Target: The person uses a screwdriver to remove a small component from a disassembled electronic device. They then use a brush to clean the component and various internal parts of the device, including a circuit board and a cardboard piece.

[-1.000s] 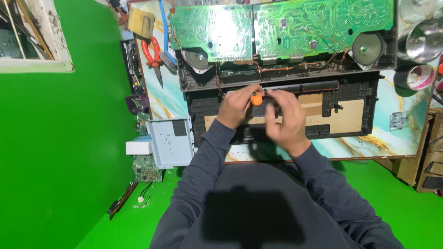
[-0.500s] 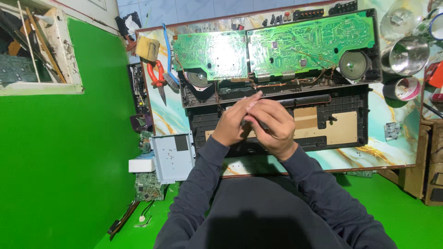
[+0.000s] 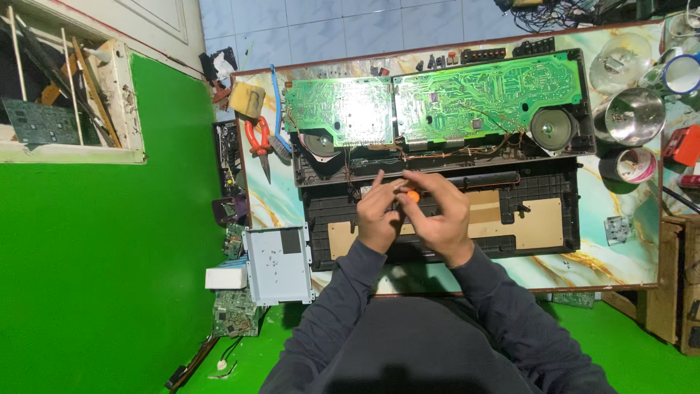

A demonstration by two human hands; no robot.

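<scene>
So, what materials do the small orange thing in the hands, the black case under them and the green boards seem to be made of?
Orange thing: probably plastic, smooth and bright; mostly hidden by the left hand and right hand.
Black case: likely moulded plastic, matt with ribbed edges; its tan panels look like fibreboard.
Green boards: circuit-board laminate, glossy green with fine traces.

A small white rectangular box (image 3: 226,278) sits just off the counter's (image 3: 627,255) near-left corner, beside a grey metal panel (image 3: 280,264). No labels, signs or screens show.
</scene>
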